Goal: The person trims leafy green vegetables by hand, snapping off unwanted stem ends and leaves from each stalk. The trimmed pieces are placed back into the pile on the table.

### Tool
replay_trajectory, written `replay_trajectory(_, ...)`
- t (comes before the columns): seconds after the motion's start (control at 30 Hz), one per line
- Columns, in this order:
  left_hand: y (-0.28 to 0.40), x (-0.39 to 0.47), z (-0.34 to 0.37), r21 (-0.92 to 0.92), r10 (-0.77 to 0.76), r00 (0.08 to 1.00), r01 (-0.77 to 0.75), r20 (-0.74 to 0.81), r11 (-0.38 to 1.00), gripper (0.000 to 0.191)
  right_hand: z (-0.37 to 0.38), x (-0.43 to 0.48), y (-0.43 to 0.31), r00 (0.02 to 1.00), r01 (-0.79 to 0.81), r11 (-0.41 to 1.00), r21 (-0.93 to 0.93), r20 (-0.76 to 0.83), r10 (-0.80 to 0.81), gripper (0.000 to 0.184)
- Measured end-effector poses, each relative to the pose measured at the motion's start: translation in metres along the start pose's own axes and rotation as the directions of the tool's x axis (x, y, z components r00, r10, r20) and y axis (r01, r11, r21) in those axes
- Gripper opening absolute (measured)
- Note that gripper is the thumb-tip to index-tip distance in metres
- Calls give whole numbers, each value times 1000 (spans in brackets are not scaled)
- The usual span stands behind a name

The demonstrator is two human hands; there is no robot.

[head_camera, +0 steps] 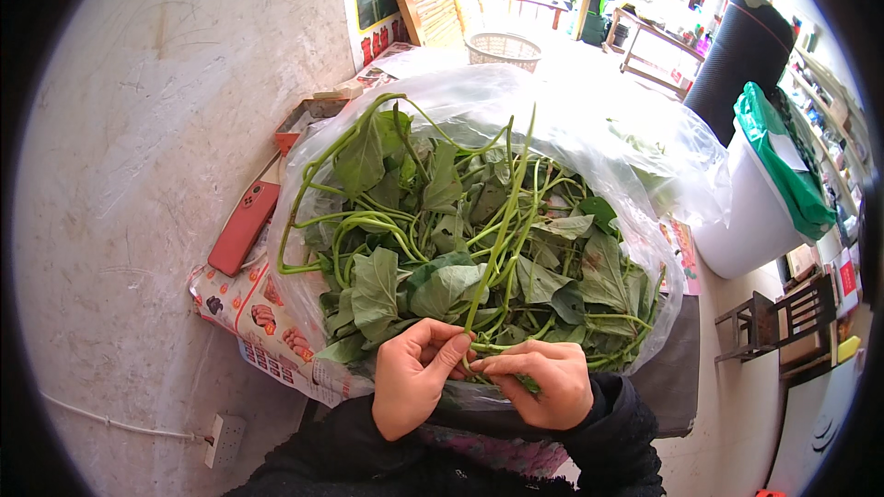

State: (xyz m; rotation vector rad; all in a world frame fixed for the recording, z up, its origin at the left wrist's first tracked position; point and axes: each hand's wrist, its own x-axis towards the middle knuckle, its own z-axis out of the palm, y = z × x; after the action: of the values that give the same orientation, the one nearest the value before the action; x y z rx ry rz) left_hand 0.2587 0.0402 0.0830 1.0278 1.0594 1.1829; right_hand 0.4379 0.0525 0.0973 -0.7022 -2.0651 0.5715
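Observation:
My left hand (419, 374) pinches a long green leaf stalk (492, 262) between thumb and forefinger, near its lower end. The stalk rises away from me over the heap. Right beside it, my right hand (542, 381) has its fingertips closed on the same stalk's lower end; the exact contact is partly hidden by the fingers. Both hands are over the near edge of a large clear plastic bag (442, 86), which lies wide open. A heap of leafy green vines (442, 221), like sweet potato leaves, fills it, with stems tangled and some leaves wilted.
Left of the bag, a red smartphone (244, 228) lies on printed paper (269, 317) by the wall (173, 152). A plastic basket (504, 50) stands beyond the bag. To the right are a white bin (742, 214) with a green liner, a black roll (739, 62) and a small dark chair (780, 321).

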Motion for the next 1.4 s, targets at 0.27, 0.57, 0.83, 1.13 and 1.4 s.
replay_trajectory(0.27,0,-4,2,-9,34,997,-33,67,999,18,-8,-1,-2,920,-388,826,409,113,376,14)
replay_trajectory(0.57,1,-7,-4,-94,-73,989,86,129,992,20,-11,-1,-1,901,-346,840,418,-102,421,12)
replay_trajectory(0.83,1,-9,-10,-149,-66,991,82,113,985,22,-21,2,6,638,-241,853,463,-587,498,12)
replay_trajectory(1.13,-1,-8,-7,-169,-18,998,29,62,985,20,-14,4,2,946,-320,823,468,119,301,15)
replay_trajectory(1.4,-1,-7,-3,-117,14,999,-8,52,993,17,-13,8,-1,977,-201,925,323,141,163,16)
